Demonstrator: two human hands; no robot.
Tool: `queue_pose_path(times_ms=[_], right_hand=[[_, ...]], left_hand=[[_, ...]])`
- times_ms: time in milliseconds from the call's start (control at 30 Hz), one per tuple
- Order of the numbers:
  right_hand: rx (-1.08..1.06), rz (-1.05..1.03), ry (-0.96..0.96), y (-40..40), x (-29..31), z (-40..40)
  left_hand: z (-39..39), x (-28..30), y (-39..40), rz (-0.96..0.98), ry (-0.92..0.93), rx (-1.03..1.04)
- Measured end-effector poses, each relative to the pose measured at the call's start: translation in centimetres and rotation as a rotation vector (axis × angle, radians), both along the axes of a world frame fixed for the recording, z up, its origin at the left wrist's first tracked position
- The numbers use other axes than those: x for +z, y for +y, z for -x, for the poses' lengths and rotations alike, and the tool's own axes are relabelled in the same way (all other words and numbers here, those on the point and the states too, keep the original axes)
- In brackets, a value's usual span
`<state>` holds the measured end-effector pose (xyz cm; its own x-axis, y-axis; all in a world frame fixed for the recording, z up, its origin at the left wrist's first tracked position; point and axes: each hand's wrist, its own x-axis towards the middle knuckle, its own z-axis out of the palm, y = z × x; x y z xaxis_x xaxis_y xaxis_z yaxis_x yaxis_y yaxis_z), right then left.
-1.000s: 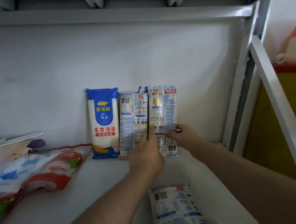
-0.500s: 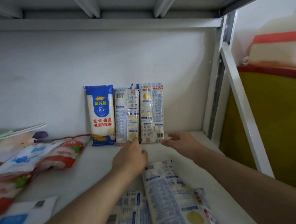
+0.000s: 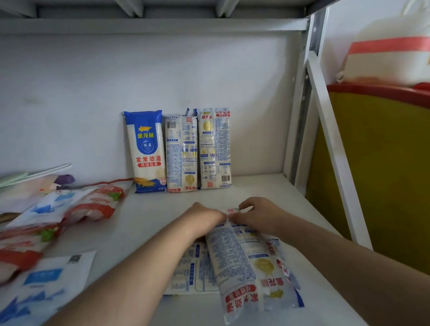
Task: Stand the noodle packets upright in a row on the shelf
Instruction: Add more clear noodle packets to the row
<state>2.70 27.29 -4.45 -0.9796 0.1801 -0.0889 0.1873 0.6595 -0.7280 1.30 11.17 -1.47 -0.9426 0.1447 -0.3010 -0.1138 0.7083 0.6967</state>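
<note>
Three noodle packets stand upright against the shelf's back wall: a blue-topped one [image 3: 147, 151], a middle one [image 3: 182, 153] and a right one [image 3: 215, 147]. Nearer me, a noodle packet [image 3: 245, 264] lies flat on the white shelf [image 3: 149, 217], on top of another flat packet [image 3: 190, 270]. My left hand [image 3: 202, 217] and my right hand [image 3: 258, 214] both rest on the far end of the top lying packet, fingers curled around its edge. The packet's far end is partly hidden by my hands.
Red-and-white bags [image 3: 90, 203] and blue-and-white bags [image 3: 30, 287] lie piled at the left. A white metal upright [image 3: 303, 102] and slanted bar [image 3: 334, 150] bound the shelf at the right, with a yellow panel [image 3: 386, 177] beyond. The upper shelf [image 3: 150, 28] hangs overhead.
Both hands left the right upright packet, which stays standing, and drew back toward me onto the flat packet. The camera tilted down, showing more lying packets.
</note>
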Motion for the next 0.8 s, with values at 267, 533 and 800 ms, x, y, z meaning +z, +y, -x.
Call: queue_pose_path(times_ms=[267,533,800], right_hand=[[-0.125,0.308,0.080,-0.2,0.3,-0.3],[-0.012,0.763,0.000,0.5,3.4,-0.8],[0.291,0.527,-0.161,1.1,4.6,-1.2]], left_hand=[[-0.1,-1.2,0.4,-0.517,0.046,0.172],[1.6,3.3,0.4,-0.817,0.234,0.345],[2.9,3.7,-0.7,-0.915,0.224,0.440]])
